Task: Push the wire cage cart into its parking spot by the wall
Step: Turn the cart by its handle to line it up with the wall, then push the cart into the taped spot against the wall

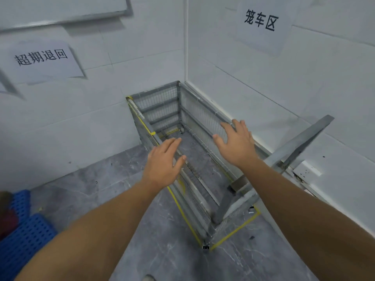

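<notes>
- The cage cart [178, 126] is sitting in the wall corner, inside the yellow tape [233, 233] outline on the floor.
- The left hand [162, 161] and right hand [236, 142] are hovering above the cart's side rails, fingers spread wide, gripping nothing.

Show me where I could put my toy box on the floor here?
The grey marble floor is bare between the left white wall, the blue plastic pallets and the grey wire cage cart. The corner is crowded: the cart fills the yellow tape outline against the right wall.
</notes>
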A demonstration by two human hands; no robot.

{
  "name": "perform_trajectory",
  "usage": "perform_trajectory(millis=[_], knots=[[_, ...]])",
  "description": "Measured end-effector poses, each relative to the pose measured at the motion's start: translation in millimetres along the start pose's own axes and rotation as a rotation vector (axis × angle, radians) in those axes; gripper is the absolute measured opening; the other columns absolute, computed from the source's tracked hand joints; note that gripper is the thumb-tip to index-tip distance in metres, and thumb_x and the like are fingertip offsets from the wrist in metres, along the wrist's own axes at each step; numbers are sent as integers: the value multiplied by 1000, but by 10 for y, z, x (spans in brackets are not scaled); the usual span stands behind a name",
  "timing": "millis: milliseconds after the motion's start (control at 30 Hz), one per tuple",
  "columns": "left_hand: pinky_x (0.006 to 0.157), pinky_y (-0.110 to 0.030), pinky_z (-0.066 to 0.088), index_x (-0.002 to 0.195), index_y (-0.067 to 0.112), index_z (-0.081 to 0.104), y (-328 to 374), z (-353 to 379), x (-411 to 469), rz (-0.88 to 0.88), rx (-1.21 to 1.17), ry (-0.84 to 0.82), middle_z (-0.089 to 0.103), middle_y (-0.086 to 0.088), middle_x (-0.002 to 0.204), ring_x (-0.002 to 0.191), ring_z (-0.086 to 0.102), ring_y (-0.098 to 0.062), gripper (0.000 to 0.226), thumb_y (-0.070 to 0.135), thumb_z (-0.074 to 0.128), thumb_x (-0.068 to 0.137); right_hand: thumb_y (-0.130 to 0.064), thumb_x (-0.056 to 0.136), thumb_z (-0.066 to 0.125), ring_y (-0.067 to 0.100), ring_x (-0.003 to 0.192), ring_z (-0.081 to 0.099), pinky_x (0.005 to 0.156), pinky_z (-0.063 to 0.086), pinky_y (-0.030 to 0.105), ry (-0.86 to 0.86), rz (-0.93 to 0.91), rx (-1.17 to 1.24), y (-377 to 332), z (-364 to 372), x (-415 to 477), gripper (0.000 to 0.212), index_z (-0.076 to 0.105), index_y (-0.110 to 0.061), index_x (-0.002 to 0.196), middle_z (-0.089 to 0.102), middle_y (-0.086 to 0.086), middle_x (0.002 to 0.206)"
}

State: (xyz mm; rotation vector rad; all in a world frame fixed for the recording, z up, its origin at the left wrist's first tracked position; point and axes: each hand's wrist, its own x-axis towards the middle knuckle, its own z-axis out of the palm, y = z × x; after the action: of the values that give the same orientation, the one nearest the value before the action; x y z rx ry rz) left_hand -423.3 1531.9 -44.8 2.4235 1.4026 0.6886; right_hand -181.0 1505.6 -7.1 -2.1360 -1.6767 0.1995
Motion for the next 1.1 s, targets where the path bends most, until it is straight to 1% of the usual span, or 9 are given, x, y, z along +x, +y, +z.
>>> perform_trajectory(millis=[167,333,400,533,600,700,833,933,1100], knots=[[113,-44,23,151,21,34,-546,-178,158,52,20,-78,39,-4,152,138,36,-24,56,43,45,100,-46,100,46,37,144,27,115,27,54,-4,86,112,-474,348,32,58,43,-12,147,34,21,154],[111,-45,26,150,22,34,-976,-35,253,64,23,-197,38,-2,153,137,36,-25,54,41,46,101,-53,92,34,40,129,44,105,39,54,-57,172,176,-864,958,-139,70,49,-5,139,48,22,141],[109,-47,31,149,19,36,-1111,93,298,86,12,-247,41,-4,150,134,40,-28,54,38,49,100,-49,93,37,40,127,45,102,41,54,-117,261,207,-903,1232,-195,63,49,-6,138,49,20,139],[109,-50,34,149,18,35,-1365,381,479,75,-21,-340,41,-6,150,133,41,-31,55,37,50,100,-38,102,46,39,136,38,107,37,50,-183,369,245,-815,1715,-164,54,41,-8,146,40,20,149],[112,-49,30,150,19,33,-1469,525,612,64,-23,-368,39,-7,151,136,38,-30,56,37,50,100,-42,102,45,38,133,41,104,37,46,-227,410,225,-724,1935,-117,56,41,-8,147,40,19,150],[112,-45,25,150,22,33,-1632,757,840,50,-14,-398,38,-5,153,137,35,-29,56,36,51,99,-61,93,33,38,129,46,102,40,46,-257,472,255,-583,2238,-2,73,44,-11,144,46,18,146],[114,-49,28,149,18,35,-1979,1120,1120,-22,-19,-431,36,-6,154,140,34,-27,58,38,52,98,-48,100,44,34,134,41,106,39,51,-336,533,282,-365,2648,125,59,40,-14,148,44,14,149],[112,-51,30,148,17,35,-2216,1298,1315,-105,-37,-427,34,-6,155,140,33,-27,59,38,54,97,-60,93,34,32,135,41,106,39,54,-369,584,257,-225,2896,153,69,40,-19,148,45,10,149],[116,-52,22,153,25,22,-2586,1504,1643,-19,84,-519,21,-5,161,147,17,-25,66,47,50,97,-56,99,39,27,148,25,117,22,53,-363,645,153,-270,3120,252,63,26,-32,155,31,2,160]])
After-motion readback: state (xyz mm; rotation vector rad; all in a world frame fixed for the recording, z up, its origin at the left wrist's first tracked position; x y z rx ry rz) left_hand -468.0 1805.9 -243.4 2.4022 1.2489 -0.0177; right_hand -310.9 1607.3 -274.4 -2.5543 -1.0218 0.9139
